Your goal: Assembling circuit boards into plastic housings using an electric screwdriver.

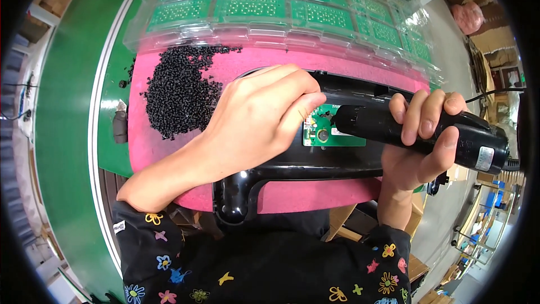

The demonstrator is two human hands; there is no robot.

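A long black plastic housing (315, 170) lies on a pink mat (337, 190) in front of me, with a rounded arm at its near left end. Inside it sits a small green circuit board (344, 141), partly covered. My right hand (422, 129) grips a black cylindrical electric screwdriver (371, 123), held slantwise with its narrow end over the board. My left hand (270, 107) reaches across the housing, thumb and forefinger pinched together at the board's far left edge. What is between those fingertips is hidden. Just left of that hand spreads a heap of tiny black screws (180, 90).
Beyond the mat, clear plastic trays (253, 5) hold several green circuit boards. A small dark grey object (120, 126) lies left of the mat, on the green surface. Cardboard boxes (343, 222) stand below the near edge. A wheeled rack (481, 219) is at the right.
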